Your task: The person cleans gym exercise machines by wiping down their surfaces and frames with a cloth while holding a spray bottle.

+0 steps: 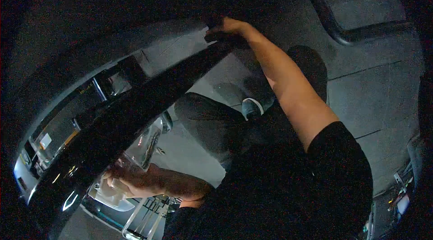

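Your right hand is at one end of the black bar; left hand by pale container. Cannot tell either grip.

Right arm: you reach it far out
Right hand: wrist bent, your fingers shadowed
Left hand: your fingers bend

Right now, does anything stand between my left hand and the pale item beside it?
Nothing visible does: the left hand appears to touch the pale item. The long dark bar passes beside them.
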A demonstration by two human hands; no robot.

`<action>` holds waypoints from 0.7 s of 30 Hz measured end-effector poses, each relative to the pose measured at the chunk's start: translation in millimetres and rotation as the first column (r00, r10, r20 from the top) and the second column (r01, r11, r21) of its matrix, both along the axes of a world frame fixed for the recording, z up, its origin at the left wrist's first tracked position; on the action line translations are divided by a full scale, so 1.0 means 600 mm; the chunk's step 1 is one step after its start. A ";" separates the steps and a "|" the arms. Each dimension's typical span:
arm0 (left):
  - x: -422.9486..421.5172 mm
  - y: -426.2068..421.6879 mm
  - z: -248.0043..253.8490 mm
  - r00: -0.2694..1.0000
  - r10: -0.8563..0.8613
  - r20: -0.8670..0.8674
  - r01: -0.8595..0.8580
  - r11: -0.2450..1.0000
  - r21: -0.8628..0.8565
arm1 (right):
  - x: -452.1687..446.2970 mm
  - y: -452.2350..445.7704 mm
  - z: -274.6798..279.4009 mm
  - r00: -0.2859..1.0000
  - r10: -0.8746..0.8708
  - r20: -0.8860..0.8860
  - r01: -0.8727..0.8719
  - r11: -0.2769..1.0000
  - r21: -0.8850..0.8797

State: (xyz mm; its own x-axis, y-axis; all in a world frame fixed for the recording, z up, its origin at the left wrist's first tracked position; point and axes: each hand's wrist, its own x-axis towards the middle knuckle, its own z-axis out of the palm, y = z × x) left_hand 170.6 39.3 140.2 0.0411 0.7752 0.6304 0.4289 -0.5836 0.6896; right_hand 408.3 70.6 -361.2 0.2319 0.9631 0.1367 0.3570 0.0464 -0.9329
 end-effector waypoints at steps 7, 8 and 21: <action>-0.021 0.011 0.008 0.614 0.314 -0.724 -0.078 0.937 0.340 | 0.012 -0.050 0.155 0.754 -0.230 -0.616 -0.165 0.841 -0.516; -0.020 0.008 0.010 0.574 0.337 -0.746 -0.073 0.929 0.363 | -0.009 -0.032 0.143 0.748 -0.233 -0.622 -0.167 0.841 -0.515; -0.149 0.120 -0.030 -0.029 -0.303 0.953 0.856 0.485 0.180 | -0.045 0.008 -0.060 0.820 -0.171 -0.546 -0.034 0.938 -0.345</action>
